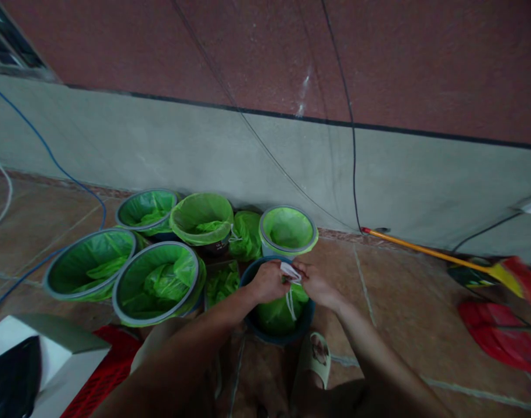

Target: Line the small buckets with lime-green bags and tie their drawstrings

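Note:
My left hand (pixel 268 281) and my right hand (pixel 316 282) meet over a dark blue bin (pixel 309 323) in front of my feet. Both are closed on the gathered top of a green garbage bag (pixel 274 317), at its white drawstring (pixel 290 271). A loose end of the string hangs down over the bag, whose body sits inside the bin. My fingertips are partly hidden behind the string and each other. Just behind stands a small bin (pixel 287 210) lined with green plastic and held by a grey ring.
Several green-lined bins, including one front-left (pixel 156 322), stand left along the wall. A tied green bag (pixel 247 235) lies between bins. At left are a white box (pixel 58 371) and red crate (pixel 100 371); at right, a yellow-handled broom (pixel 431 251) and red dustpan (pixel 487 331).

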A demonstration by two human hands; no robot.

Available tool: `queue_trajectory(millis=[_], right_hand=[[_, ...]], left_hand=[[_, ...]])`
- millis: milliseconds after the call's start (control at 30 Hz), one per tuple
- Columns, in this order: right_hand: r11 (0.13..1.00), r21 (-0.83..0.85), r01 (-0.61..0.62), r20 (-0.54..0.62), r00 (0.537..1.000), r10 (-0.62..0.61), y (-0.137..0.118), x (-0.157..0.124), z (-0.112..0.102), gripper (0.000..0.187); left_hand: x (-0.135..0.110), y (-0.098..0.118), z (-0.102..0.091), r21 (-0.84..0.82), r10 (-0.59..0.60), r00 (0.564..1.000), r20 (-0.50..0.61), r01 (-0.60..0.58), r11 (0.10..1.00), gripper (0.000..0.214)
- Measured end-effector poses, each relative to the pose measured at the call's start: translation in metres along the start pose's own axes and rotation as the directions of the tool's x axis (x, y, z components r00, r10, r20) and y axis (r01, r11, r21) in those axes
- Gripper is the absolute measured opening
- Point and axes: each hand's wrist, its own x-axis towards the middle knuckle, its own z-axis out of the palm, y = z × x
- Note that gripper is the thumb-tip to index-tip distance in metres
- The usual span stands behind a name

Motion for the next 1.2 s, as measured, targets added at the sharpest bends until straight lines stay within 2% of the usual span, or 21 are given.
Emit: queue_trajectory(millis=[67, 233, 333, 400, 467, 500, 567, 633, 700, 733, 767, 833, 900, 967, 1033, 1133, 1200], right_hand=[[1.000, 0.011, 0.002, 0.055, 0.998, -0.003, 0.005, 0.001, 0.003, 0.011], [0.994, 0.102, 0.024, 0.030, 0.999, -0.027, 0.002, 0.002, 0.003, 0.013], [0.975, 0.222, 0.005, 0.041, 0.999, -0.015, -0.007, 0.002, 0.001, 0.019], [0.931, 0.364, -0.035, 0.092, 0.996, 0.002, -0.011, 0.000, 0.001, 0.025], [0.865, 0.484, -0.131, 0.172, 0.984, 0.053, -0.014, -0.002, 0.001, 0.033], [0.838, 0.516, -0.176, 0.196, 0.977, 0.084, -0.014, -0.003, 0.002, 0.035], [0.836, 0.511, -0.198, 0.168, 0.977, 0.129, -0.013, -0.003, 0.003, 0.035], [0.908, 0.401, -0.119, 0.062, 0.993, 0.103, -0.013, -0.002, 0.003, 0.030], [0.990, 0.142, -0.017, -0.056, 0.998, 0.025, -0.016, -0.001, 0.001, 0.022], [0.999, -0.028, 0.018, -0.097, 0.995, -0.021, -0.018, -0.002, 0.000, 0.019], [0.979, -0.202, 0.035, -0.127, 0.990, -0.062, -0.021, -0.002, -0.001, 0.018], [0.871, -0.492, 0.015, -0.161, 0.981, -0.108, -0.026, -0.005, -0.004, 0.019], [0.745, -0.666, -0.041, -0.172, 0.980, -0.101, -0.029, -0.007, -0.008, 0.023], [0.644, -0.758, -0.103, -0.184, 0.981, -0.060, -0.028, -0.009, -0.012, 0.027], [0.583, -0.794, -0.172, -0.216, 0.976, -0.006, -0.025, -0.009, -0.015, 0.028], [0.547, -0.780, -0.303, -0.319, 0.945, 0.069, -0.019, -0.007, -0.019, 0.028], [0.568, -0.741, -0.358, -0.377, 0.922, 0.089, -0.017, -0.004, -0.022, 0.029]], left_hand=[[-0.001, 0.002, -0.003, 0.048, 0.038, 0.999, -0.009, -0.038, 0.998, 0.024], [-0.004, 0.004, -0.005, 0.191, 0.024, 0.997, -0.072, -0.010, 0.982, 0.021], [-0.006, 0.005, -0.005, 0.243, 0.072, 0.993, -0.093, -0.047, 0.969, 0.021], [-0.007, 0.005, -0.006, 0.244, 0.100, 0.987, -0.123, -0.068, 0.967, 0.023], [-0.008, 0.005, -0.008, 0.225, 0.122, 0.980, -0.158, -0.085, 0.971, 0.023], [-0.007, 0.004, -0.010, 0.204, 0.131, 0.977, -0.169, -0.096, 0.974, 0.022], [-0.006, 0.003, -0.011, 0.148, 0.127, 0.975, -0.181, -0.101, 0.984, 0.020], [-0.005, 0.002, -0.011, 0.089, 0.095, 0.979, -0.182, -0.080, 0.993, 0.018], [-0.004, 0.001, -0.011, 0.043, 0.074, 0.984, -0.163, -0.067, 0.997, 0.017], [-0.003, 0.001, -0.012, 0.027, 0.071, 0.986, -0.149, -0.068, 0.997, 0.017], [-0.003, 0.001, -0.012, 0.011, 0.072, 0.988, -0.136, -0.071, 0.997, 0.017], [-0.002, 0.001, -0.013, -0.022, 0.067, 0.989, -0.129, -0.070, 0.997, 0.017], [-0.002, 0.000, -0.014, -0.063, 0.063, 0.988, -0.138, -0.072, 0.995, 0.017], [-0.001, -0.001, -0.013, -0.110, 0.040, 0.987, -0.158, -0.058, 0.992, 0.018], [0.000, -0.001, -0.011, -0.160, -0.012, 0.984, -0.176, -0.017, 0.987, 0.018], [0.002, -0.002, -0.007, -0.251, -0.125, 0.974, -0.191, 0.074, 0.965, 0.014], [0.004, -0.003, -0.005, -0.331, -0.206, 0.959, -0.197, 0.132, 0.934, 0.010]])
